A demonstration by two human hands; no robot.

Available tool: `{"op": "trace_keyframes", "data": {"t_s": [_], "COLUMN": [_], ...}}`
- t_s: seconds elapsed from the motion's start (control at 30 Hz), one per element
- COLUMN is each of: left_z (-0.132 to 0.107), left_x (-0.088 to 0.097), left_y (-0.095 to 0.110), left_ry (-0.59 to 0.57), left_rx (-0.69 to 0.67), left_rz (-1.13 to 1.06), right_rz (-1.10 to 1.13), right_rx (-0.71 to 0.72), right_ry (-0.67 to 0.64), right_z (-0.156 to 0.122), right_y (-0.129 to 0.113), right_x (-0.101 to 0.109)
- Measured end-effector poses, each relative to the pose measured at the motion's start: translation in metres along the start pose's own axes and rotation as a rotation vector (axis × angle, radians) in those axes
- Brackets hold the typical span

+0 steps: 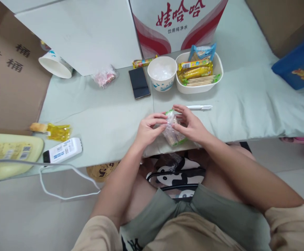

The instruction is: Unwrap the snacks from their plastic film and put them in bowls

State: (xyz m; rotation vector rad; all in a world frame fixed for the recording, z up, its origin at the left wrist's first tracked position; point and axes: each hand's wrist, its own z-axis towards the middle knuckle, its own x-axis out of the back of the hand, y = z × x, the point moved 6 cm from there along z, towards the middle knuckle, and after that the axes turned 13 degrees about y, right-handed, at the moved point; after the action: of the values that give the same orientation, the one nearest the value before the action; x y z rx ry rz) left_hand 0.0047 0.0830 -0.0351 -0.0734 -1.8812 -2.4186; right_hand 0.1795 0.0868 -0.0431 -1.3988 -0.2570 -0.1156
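Both my hands hold a small clear snack packet (172, 131) with a green edge and a brown biscuit inside, just above the table's near edge. My left hand (149, 128) pinches its left side, fingers curled. My right hand (190, 123) grips its right side and top, fingers bent over it. Behind them stand a white paper cup (162, 74) holding clear wrappers and a white bowl (199, 88) filled with several wrapped snacks.
A black phone (139, 83) lies left of the cup, a white pen (199, 107) just behind my right hand. Further left are a pink-filled wrapper (104, 77), a tipped paper cup (55, 65), a yellow packet (58, 131) and a white charger (62, 150) with cable. A red-and-white box (179, 24) stands behind.
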Motion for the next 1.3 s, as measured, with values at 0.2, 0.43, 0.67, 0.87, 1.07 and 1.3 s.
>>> {"op": "trace_keyframes", "data": {"t_s": [0.2, 0.43, 0.67, 0.87, 1.07, 1.3], "left_z": [-0.004, -0.006, -0.005, -0.007, 0.002, 0.01], "left_x": [-0.006, -0.013, -0.006, -0.017, -0.001, 0.059], "left_y": [-0.015, -0.012, -0.017, -0.013, -0.015, -0.036], "left_ry": [0.073, -0.053, 0.078, -0.092, 0.112, 0.497], "left_rx": [0.098, 0.403, 0.467, 0.333, 0.203, 0.197], "left_rz": [0.056, -0.124, -0.196, -0.299, -0.053, -0.021], "right_rz": [-0.118, 0.096, 0.0, -0.148, -0.176, -0.705], "right_rx": [0.095, -0.078, 0.174, 0.183, 0.172, 0.153], "right_ry": [0.124, 0.163, 0.044, 0.163, 0.195, 0.31], "right_z": [0.005, 0.005, 0.003, 0.006, 0.009, 0.022], "right_y": [-0.006, 0.002, -0.008, -0.009, -0.017, 0.016], "right_x": [0.003, 0.004, 0.0, 0.0, 0.017, 0.068]}}
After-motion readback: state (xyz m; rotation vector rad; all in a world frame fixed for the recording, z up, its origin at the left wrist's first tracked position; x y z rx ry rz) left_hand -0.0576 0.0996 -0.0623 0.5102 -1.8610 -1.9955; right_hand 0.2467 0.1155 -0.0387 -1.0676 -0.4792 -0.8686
